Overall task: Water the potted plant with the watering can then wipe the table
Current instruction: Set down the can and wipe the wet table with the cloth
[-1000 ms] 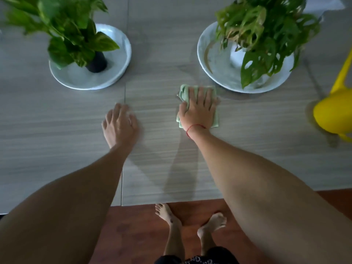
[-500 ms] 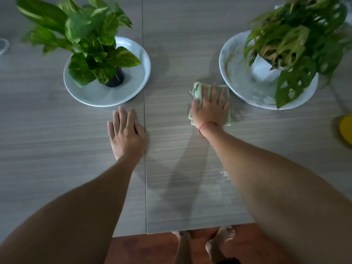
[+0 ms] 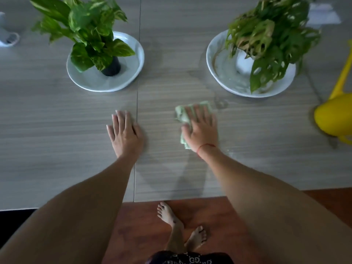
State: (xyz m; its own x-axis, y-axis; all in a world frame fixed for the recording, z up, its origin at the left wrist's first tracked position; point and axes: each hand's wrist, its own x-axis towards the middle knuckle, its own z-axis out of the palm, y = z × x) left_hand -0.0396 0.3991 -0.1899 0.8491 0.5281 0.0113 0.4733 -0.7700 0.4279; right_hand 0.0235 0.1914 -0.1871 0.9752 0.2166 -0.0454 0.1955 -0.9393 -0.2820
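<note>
My right hand (image 3: 202,130) presses flat on a pale green cloth (image 3: 183,115) on the grey wood-grain table (image 3: 57,130), in front of the right potted plant (image 3: 270,35), which stands in a white bowl (image 3: 215,61). My left hand (image 3: 124,134) rests flat on the table, fingers apart, holding nothing. The yellow watering can (image 3: 333,115) stands at the right edge of view. A second potted plant (image 3: 85,25) in a dark pot sits in a white dish (image 3: 133,73) at the back left.
A seam (image 3: 137,100) runs front to back across the table beside my left hand. A small pale object (image 3: 7,38) sits at the far left. The table's front edge is near my body, with red-brown floor (image 3: 142,225) and bare feet below.
My right hand has pulled the cloth back toward me, away from the right bowl. The view has shifted, bringing the watering can back in at the right. My left hand stays flat.
</note>
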